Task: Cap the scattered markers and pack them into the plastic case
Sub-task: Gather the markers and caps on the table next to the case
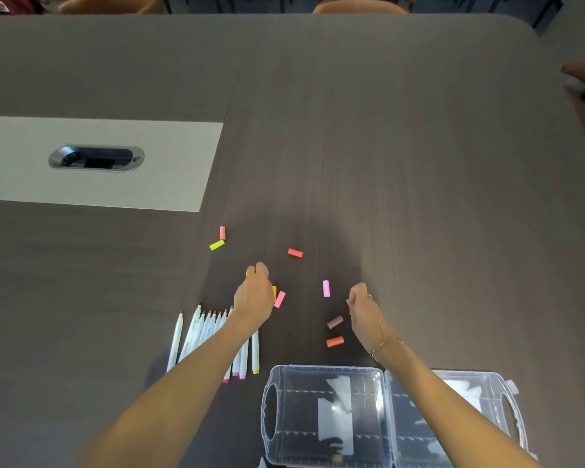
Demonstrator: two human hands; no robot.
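Markers (pixel 213 336) lie uncapped in a fanned row at lower left of centre, tips pointing up the frame, partly under the left forearm. The left hand (pixel 254 292) hovers just above them with fingers curled inward; whether it pinches anything I cannot tell, though a yellow cap (pixel 274 292) and a pink cap (pixel 279 299) sit right at its edge. The right hand (pixel 362 304), lower right of centre, is likewise loosely curled, and something small may sit at its fingertips (too blurred to say). Outward from the hands the loose caps spread over the dark table (pixel 419 163): a lilac cap (pixel 326 288) between the hands, a brown cap (pixel 334 322) and an orange cap (pixel 334 341) just beside the right wrist, a red cap (pixel 295 253) further up, and a salmon cap (pixel 222 233) touching a lime cap (pixel 217 245) toward centre left. The plastic case (pixel 331 373) lies open at the bottom edge, apparently holding no markers yet. The likely trouble: several caps are close in hue, so a pink or orange one could go on the wrong barrel; round caps may roll when nudged by a wrist; and bare tips could mark the table or skin.
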